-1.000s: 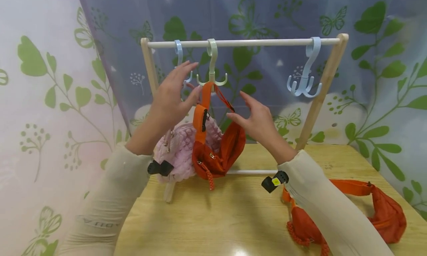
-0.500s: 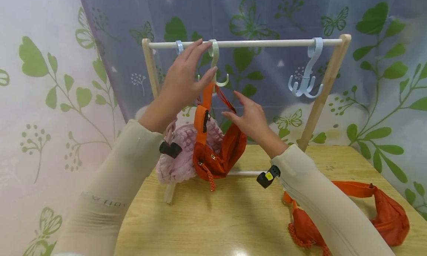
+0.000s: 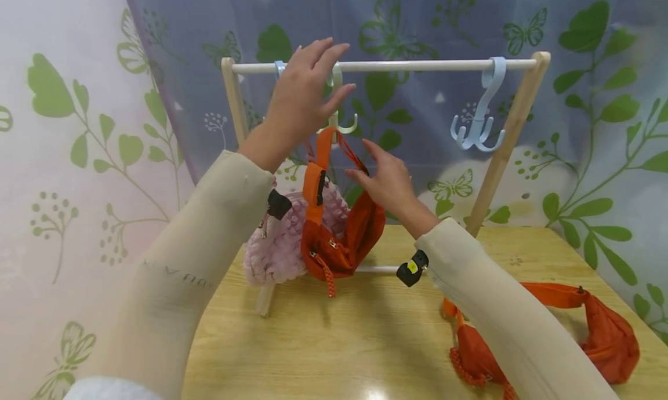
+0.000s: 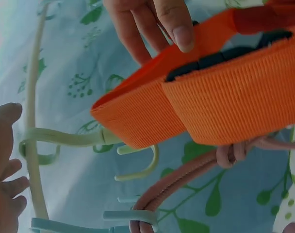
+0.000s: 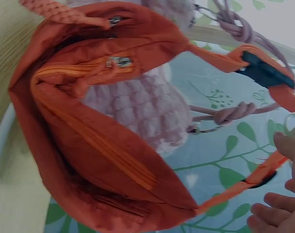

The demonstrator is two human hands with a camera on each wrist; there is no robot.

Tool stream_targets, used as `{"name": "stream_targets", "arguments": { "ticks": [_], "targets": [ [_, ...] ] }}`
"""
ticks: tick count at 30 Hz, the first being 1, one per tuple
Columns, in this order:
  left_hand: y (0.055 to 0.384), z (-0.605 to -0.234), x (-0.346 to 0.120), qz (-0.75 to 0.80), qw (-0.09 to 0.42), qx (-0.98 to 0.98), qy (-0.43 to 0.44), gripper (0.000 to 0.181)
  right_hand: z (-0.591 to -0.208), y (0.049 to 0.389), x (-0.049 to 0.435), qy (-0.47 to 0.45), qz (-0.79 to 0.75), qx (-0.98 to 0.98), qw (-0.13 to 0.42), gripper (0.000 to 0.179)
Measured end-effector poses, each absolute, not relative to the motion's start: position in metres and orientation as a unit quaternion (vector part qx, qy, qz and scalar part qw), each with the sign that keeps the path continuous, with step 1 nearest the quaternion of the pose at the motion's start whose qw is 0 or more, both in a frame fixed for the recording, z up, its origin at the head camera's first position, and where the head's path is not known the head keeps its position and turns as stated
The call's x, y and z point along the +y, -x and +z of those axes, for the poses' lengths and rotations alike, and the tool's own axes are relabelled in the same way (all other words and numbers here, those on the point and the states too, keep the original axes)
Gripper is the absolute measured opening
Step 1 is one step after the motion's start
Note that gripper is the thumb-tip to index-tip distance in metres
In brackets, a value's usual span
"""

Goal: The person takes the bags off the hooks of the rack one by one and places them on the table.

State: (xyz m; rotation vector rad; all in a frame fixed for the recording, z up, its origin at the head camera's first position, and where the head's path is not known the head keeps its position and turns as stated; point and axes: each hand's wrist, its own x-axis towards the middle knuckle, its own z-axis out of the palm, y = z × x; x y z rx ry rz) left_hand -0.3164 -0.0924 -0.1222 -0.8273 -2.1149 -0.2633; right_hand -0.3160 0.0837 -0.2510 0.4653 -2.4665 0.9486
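An orange bag (image 3: pixel 341 235) hangs by its strap (image 4: pixel 225 92) from a pale green hook (image 3: pixel 336 119) on the rack's white bar. My left hand (image 3: pixel 305 90) is raised in front of the bar near the hook's top, its fingers extended and holding nothing. My right hand (image 3: pixel 388 177) is beside the strap's right side, thumb and fingers spread apart. In the right wrist view, the strap runs between that thumb and the fingers (image 5: pixel 273 213) without a visible pinch. Behind the orange bag, a pink puffy bag (image 3: pixel 276 246) hangs by a cord from a light blue hook (image 4: pixel 133 216).
A second orange bag (image 3: pixel 610 336) lies on the wooden table (image 3: pixel 334 348) at the right, partly hidden by my right sleeve. Another light blue hook (image 3: pixel 477 127) is on the bar's right end. The rack's wooden leg (image 3: pixel 503 156) stands at the right.
My left hand has moved up and to the right, from beside the strap to the bar. My right hand has shifted slightly left. The orange bag hangs nearly unmoved.
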Motion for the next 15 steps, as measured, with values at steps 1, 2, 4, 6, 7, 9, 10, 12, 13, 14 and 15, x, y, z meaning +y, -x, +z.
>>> {"name": "stream_targets", "arguments": {
  "ticks": [1, 2, 4, 6, 7, 9, 10, 12, 13, 14, 15],
  "targets": [
    [0.319, -0.122, -0.091, -0.097, 0.417, -0.842, 0.329, 0.056, -0.253, 0.317, 0.083, -0.169, 0.346, -0.894, 0.229, 0.073],
    [0.321, -0.121, -0.089, -0.089, 0.419, -0.841, 0.329, 0.057, -0.254, 0.318, 0.082, -0.168, 0.349, -0.892, 0.231, 0.072],
    [0.325, -0.119, -0.086, -0.076, 0.422, -0.841, 0.33, 0.057, -0.258, 0.32, 0.081, -0.165, 0.355, -0.89, 0.234, 0.071],
    [0.327, -0.118, -0.082, -0.061, 0.424, -0.841, 0.331, 0.058, -0.26, 0.321, 0.079, -0.163, 0.36, -0.887, 0.239, 0.069],
    [0.328, -0.117, -0.081, -0.055, 0.425, -0.84, 0.332, 0.058, -0.261, 0.322, 0.079, -0.162, 0.36, -0.886, 0.243, 0.067],
    [0.33, -0.115, -0.079, -0.045, 0.423, -0.842, 0.333, 0.058, -0.263, 0.324, 0.077, -0.161, 0.357, -0.886, 0.248, 0.066],
    [0.33, -0.114, -0.078, -0.04, 0.42, -0.843, 0.333, 0.058, -0.264, 0.324, 0.077, -0.161, 0.354, -0.887, 0.249, 0.065],
    [0.331, -0.111, -0.078, -0.036, 0.414, -0.848, 0.329, 0.058, -0.265, 0.325, 0.075, -0.16, 0.348, -0.889, 0.25, 0.064],
    [0.331, -0.11, -0.078, -0.036, 0.411, -0.85, 0.327, 0.059, -0.266, 0.325, 0.074, -0.16, 0.345, -0.891, 0.25, 0.064],
    [0.331, -0.109, -0.078, -0.037, 0.407, -0.853, 0.325, 0.06, -0.266, 0.326, 0.073, -0.159, 0.342, -0.892, 0.25, 0.063],
    [0.331, -0.108, -0.078, -0.039, 0.403, -0.855, 0.323, 0.06, -0.267, 0.326, 0.073, -0.159, 0.341, -0.892, 0.251, 0.063]
  ]
}}
